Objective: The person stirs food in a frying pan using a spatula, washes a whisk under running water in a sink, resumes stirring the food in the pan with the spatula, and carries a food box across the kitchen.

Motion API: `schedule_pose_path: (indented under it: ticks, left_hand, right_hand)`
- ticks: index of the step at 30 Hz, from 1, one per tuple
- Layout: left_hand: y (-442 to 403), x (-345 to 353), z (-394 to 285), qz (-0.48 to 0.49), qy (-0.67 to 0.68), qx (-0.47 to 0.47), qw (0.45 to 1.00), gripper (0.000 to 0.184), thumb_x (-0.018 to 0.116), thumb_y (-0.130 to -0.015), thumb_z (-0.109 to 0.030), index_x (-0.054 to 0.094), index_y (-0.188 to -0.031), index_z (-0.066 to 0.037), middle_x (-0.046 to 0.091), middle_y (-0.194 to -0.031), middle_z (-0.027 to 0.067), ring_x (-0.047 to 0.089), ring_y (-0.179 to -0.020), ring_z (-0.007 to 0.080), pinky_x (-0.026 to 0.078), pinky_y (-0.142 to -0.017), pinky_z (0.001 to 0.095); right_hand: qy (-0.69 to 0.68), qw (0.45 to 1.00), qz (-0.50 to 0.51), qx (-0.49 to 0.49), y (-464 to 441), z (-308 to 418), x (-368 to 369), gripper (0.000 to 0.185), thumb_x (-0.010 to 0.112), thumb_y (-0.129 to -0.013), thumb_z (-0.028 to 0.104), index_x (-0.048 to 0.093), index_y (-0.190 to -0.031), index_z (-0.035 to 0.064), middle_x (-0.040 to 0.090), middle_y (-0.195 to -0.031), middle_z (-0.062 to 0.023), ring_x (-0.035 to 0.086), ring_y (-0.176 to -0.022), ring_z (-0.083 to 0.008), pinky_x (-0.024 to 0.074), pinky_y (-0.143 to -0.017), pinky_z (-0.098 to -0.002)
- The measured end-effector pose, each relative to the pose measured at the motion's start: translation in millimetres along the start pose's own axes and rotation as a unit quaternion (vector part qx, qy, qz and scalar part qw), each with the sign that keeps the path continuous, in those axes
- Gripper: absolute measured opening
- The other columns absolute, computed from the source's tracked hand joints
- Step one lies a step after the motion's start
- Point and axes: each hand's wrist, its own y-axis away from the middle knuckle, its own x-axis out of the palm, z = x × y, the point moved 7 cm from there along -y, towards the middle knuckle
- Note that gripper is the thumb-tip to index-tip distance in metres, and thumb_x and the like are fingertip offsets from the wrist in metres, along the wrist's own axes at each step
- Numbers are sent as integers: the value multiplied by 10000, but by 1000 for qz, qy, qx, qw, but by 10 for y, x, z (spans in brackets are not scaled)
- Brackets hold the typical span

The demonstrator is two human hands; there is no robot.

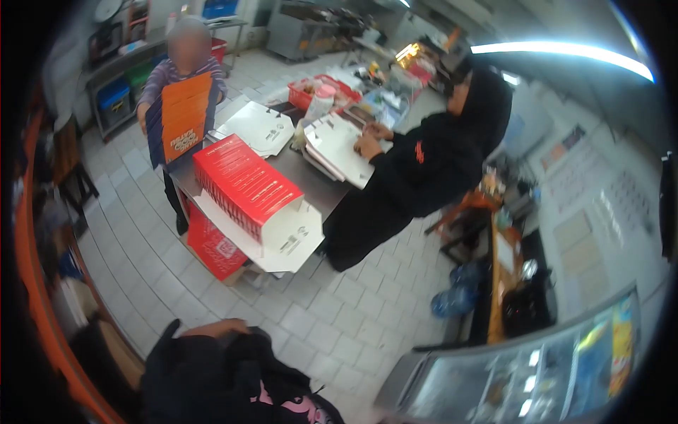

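Low in the view is my own black top (pixel 205 374) with a pink print. A strip of bare skin, seemingly my left arm or hand (pixel 220 327), shows along its upper edge; its fingers are hidden, so I cannot tell what it holds. My right hand is out of sight. Beyond a stretch of floor stands a metal table (pixel 326 199). On its near end lie a stack of red folded cartons (pixel 247 180) and a white carton sheet (pixel 293 237). Neither touches me.
Across the table, a person in striped sleeves holds orange cartons (pixel 185 116). A person in black (pixel 431 169) handles white carton sheets (pixel 339 148). A red basket (pixel 300 95) sits farther back. Water jugs (pixel 455 300) and a glass-topped freezer (pixel 508 374) stand right.
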Motion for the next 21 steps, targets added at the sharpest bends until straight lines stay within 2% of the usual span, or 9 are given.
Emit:
schedule_pose_path:
  ticks: [3, 5, 7, 9, 13, 15, 17, 19, 21]
  left_hand:
    - [872, 240, -100, 52, 214, -40, 975, 651, 530, -682, -577, 457, -1184, -169, 393, -1259, 90, 361, -1161, 289, 323, -911, 455]
    - [1454, 392, -442, 59, 305, -20, 950, 638, 521, -704, -564, 427, -1206, -181, 364, -1280, 75, 344, -1170, 296, 328, -900, 468]
    - [1737, 480, -825, 64, 353, -1, 933, 627, 512, -727, -551, 397, -1228, -192, 335, -1300, 60, 328, -1180, 304, 334, -889, 481]
    - [1696, 395, -1252, 64, 365, 31, 928, 715, 544, -695, -562, 281, -1291, -268, 257, -1350, 16, 294, -1190, 311, 282, -909, 533]
    - [432, -386, -1697, -246, 450, 137, 848, 367, 439, -839, -316, 472, -1146, -118, 514, -1097, 55, 518, -977, 166, 447, -755, 358]
    - [-134, -811, -2427, -303, 164, 39, 938, 363, 461, -789, -290, 507, -1092, -95, 524, -1093, 89, 529, -958, 243, 429, -764, 424]
    - [-678, -1112, -3423, -304, -244, -7, 921, 335, 460, -742, -287, 578, -977, -79, 552, -1044, 96, 541, -917, 294, 389, -770, 509]
    - [-637, -1263, -4671, -206, -323, -24, 924, 362, 472, -741, -268, 528, -1041, -74, 526, -1087, 121, 513, -977, 315, 343, -803, 574]
    - [-609, -1414, -5806, -304, -258, 100, 912, 389, 463, -779, -319, 495, -1074, -68, 581, -959, 137, 520, -960, 320, 367, -783, 551]
  right_hand:
    - [114, 992, 25, 50, -1600, 1079, -137, 472, 433, -811, 444, 433, -1178, 147, 505, -1123, -127, 532, -935, -276, 426, -807, -403]
    - [183, 961, 150, -146, -2199, 2261, -19, 389, 445, -841, 231, 424, -1139, -19, 545, -1017, -186, 574, -870, -267, 463, -783, -340]
    - [93, 966, 140, -196, -2164, 3437, 202, 293, 479, -829, 163, 468, -1023, -56, 561, -897, -157, 593, -753, -261, 520, -656, -383]
    - [266, 913, 111, -288, -2173, 4430, 330, 318, 399, -883, 260, 468, -1046, -5, 583, -804, -133, 593, -721, -215, 501, -598, -315]
    - [270, 878, 111, -379, -1884, 5531, 171, 244, 409, -882, 210, 492, -1003, 15, 575, -780, -131, 594, -682, -211, 505, -582, -317]
    - [212, 895, 98, -379, -1874, 5785, -196, 197, 393, -875, 146, 493, -986, 17, 571, -757, -128, 597, -666, -213, 509, -572, -323]
    - [163, 918, 63, -355, -2090, 5672, -681, 204, 378, -877, 128, 492, -1006, 19, 571, -746, -129, 596, -651, -215, 509, -565, -321]
    - [101, 945, 11, -310, -2350, 5059, -1506, 216, 363, -878, 111, 492, -1027, 22, 571, -735, -130, 595, -637, -217, 509, -557, -318]
    - [122, 973, -16, -195, -2887, 4230, -2189, 262, 382, -879, 135, 477, -1105, 42, 582, -734, -137, 595, -610, -227, 510, -531, -317]
